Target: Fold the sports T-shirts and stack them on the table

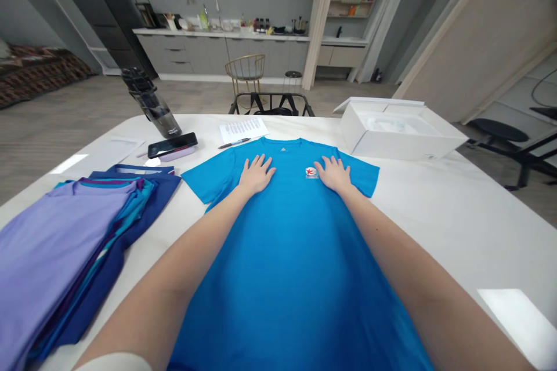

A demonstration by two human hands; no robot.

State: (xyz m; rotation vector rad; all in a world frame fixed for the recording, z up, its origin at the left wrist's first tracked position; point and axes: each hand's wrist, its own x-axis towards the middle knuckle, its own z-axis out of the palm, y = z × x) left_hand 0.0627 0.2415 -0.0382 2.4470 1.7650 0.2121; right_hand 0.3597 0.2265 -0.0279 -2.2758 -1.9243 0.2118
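Note:
A bright blue short-sleeved T-shirt [282, 243] lies spread out on the white table [470, 208], its collar at the far end and its lower part reaching toward me. My left hand [256, 175] rests flat on the upper chest near the left sleeve, fingers spread. On the other side, my right hand [334, 174] lies flat beside a small red and white badge [311, 173], its fingers also spread. Neither hand grips the fabric.
Folded shirts [73, 226] are stacked at the left. Behind them are a phone [172, 145] and a dark bottle [154, 105]. A pen [235, 143] touches a printed sheet [246, 128] beyond the collar. An open white box [391, 142] stands back right.

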